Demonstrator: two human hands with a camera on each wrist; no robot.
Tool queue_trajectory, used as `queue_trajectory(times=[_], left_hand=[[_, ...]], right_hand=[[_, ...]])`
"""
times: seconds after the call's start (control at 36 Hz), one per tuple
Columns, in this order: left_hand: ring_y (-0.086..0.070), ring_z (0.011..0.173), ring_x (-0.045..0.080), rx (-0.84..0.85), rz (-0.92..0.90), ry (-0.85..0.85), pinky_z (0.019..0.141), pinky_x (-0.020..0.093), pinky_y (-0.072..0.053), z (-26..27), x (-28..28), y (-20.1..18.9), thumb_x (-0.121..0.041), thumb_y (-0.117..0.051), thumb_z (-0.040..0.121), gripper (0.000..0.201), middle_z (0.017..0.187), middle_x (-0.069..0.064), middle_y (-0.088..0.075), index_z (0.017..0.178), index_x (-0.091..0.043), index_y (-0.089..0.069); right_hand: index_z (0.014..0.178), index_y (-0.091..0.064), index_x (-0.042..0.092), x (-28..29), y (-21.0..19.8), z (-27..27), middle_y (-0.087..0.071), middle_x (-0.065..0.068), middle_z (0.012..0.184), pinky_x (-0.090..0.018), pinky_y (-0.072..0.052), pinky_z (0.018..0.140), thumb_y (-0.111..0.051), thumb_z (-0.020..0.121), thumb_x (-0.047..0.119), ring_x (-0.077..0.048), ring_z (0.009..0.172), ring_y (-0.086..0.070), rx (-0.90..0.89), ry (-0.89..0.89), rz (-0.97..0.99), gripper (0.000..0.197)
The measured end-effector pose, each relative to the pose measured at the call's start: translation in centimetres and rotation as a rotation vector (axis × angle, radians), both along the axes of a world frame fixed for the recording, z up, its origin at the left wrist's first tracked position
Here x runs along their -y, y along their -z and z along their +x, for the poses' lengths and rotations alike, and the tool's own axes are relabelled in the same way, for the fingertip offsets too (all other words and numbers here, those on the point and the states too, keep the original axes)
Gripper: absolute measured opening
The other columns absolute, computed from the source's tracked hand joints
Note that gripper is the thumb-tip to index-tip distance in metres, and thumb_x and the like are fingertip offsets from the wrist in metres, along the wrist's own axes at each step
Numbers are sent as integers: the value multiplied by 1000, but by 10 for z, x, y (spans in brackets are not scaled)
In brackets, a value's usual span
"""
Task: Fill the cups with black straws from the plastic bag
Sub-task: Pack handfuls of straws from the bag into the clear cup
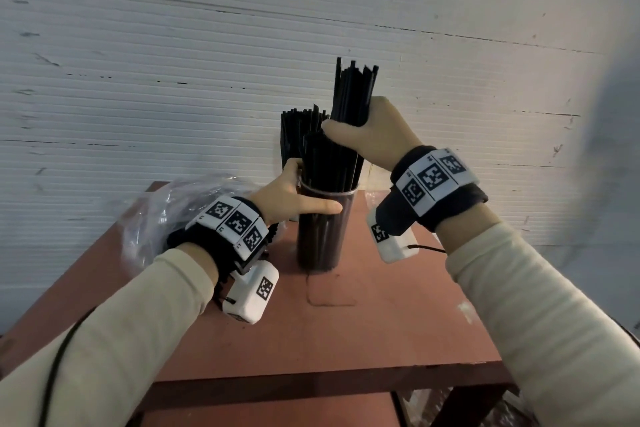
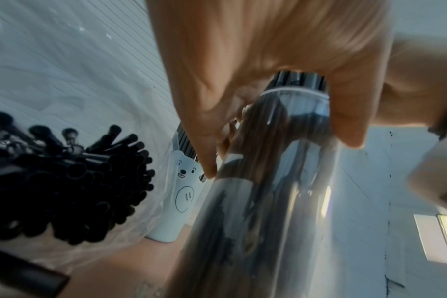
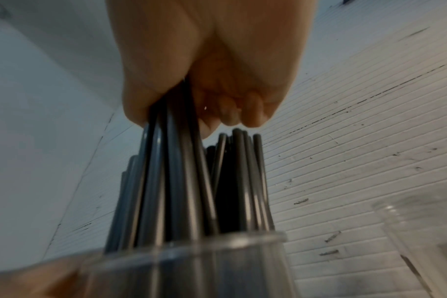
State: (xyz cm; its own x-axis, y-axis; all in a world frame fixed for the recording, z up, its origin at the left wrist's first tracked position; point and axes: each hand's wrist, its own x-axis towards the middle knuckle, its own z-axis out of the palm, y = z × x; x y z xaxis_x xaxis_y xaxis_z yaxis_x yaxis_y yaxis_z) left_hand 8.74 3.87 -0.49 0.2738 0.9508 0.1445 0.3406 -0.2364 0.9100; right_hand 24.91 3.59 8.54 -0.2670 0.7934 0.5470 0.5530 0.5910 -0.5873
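Note:
A tall clear cup (image 1: 325,236) packed with black straws stands mid-table. My left hand (image 1: 308,191) grips it just under the rim, thumb across the front. My right hand (image 1: 356,125) holds a bundle of black straws (image 1: 353,90) upright above the cup, their lower ends inside it among the others. In the right wrist view the bundle (image 3: 171,165) drops from my fist into the cup's rim (image 3: 191,246). A white bear-print cup (image 2: 184,197), also holding straws, stands behind. The plastic bag (image 1: 162,215) lies at the left with more straws (image 2: 64,181) inside.
The reddish-brown table (image 1: 381,315) backs onto a white ribbed wall (image 1: 173,80). A second clear cup (image 3: 421,231) stands at the right in the right wrist view. The table's front edge (image 1: 329,381) is near me.

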Motion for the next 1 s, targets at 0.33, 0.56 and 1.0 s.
queue_trajectory(times=[0.33,0.56,1.0], left_hand=[[-44,122,9,49,-24,-80,97,23,-35,5,15,10,-27,-78,80,86,133,-7,-46,146,-20,-24],[-43,119,8,34,1,-131,94,19,-31,9,19,7,-23,-74,85,78,124,-11,-46,145,-19,-25],[-42,116,8,8,5,-135,97,24,-32,9,20,7,-31,-75,83,81,124,-9,-47,146,-22,-24]], right_hand=[[142,-29,17,25,-6,-2,-34,0,140,-35,-39,109,-77,75,46,-11,129,-39,-138,54,267,87],[127,-57,8,18,7,-11,-52,-5,127,-1,-32,92,-52,95,14,-13,112,-54,67,115,498,34],[140,-46,16,34,47,-6,-47,0,143,-29,-36,110,-53,96,19,-16,133,-42,102,105,342,45]])
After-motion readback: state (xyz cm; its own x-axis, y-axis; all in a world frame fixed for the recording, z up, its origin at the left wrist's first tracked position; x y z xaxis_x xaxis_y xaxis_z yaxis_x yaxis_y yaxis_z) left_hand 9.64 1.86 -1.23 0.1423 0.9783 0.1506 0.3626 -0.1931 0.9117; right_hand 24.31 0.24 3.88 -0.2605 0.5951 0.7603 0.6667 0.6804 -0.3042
